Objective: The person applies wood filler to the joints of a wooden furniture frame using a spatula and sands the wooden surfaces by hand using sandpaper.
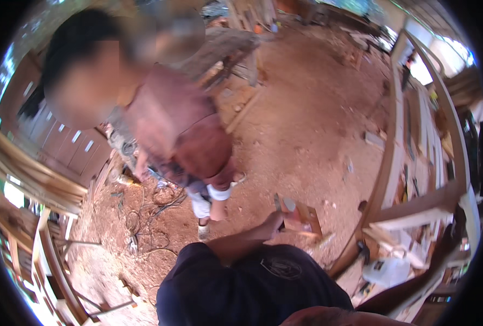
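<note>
- At the lower edge, a dark shirt (241, 288) with a pale round emblem is seen from above
- The left forearm (244, 239) is held out from the short sleeve, angled forward and across the front of the body toward the right
- The left hand (274, 221) is closed at the near left end of a brown box-like object (305, 221), by which its grip is filled; the fingers are too blurred to be told apart
- The object is held just beyond the chest, above the floor (312, 136), with a grey rounded part showing at its upper left
- The right hand is not shown, so the state of its grip cannot be told
- To the right, a translucent jug (387, 271) is set among timber pieces, near a large wooden frame (389, 163)
- Ahead on the left, a co-worker (171, 114) in a reddish-brown shirt is seen, one arm hanging down
- Beyond the co-worker's legs, to the left, cables (154, 220) are strewn over the floor
- Farther back, a wooden worktop (219, 48) is partly hidden by the co-worker
</note>
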Tool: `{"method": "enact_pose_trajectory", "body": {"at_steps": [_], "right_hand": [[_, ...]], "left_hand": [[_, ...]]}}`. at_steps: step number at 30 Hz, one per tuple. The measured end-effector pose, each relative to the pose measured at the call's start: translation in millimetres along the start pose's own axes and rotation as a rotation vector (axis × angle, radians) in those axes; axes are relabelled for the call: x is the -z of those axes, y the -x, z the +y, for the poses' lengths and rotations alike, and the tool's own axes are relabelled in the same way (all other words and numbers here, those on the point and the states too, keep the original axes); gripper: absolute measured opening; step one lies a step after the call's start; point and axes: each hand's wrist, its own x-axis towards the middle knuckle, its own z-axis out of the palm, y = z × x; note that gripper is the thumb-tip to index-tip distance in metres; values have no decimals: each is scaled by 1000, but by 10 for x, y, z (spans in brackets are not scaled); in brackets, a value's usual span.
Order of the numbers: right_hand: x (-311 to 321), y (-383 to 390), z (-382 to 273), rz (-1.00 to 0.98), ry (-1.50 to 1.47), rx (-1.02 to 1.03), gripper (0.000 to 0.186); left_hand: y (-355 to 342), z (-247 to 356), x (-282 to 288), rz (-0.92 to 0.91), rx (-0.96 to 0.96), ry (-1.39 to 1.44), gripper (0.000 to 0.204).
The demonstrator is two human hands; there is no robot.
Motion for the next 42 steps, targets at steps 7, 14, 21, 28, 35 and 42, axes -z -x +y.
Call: {"method": "enact_pose_trajectory", "body": {"at_steps": [7, 14, 21, 28, 35, 42], "right_hand": [[214, 141, -219, 102, 117, -107, 36], [312, -21, -34, 36, 180, 0, 38], [134, 42, -317, -83, 344, 146, 36], [-147, 615, -447, 204, -130, -214, 42], [-967, 995, -1032, 82, -531, -352, 46], [-1480, 1258, -1905, 17, -805, -586, 34]], "left_hand": [[19, 106, 48, -170, 135, 157, 37], [235, 115, -77, -165, 94, 280, 45], [340, 208, -146, -75, 21, 225, 50], [528, 520, -136, -159, -79, 390, 43], [1155, 1093, -90, -570, -290, 381, 53], [1213, 1731, -101, -601, -300, 127, 64]]}}
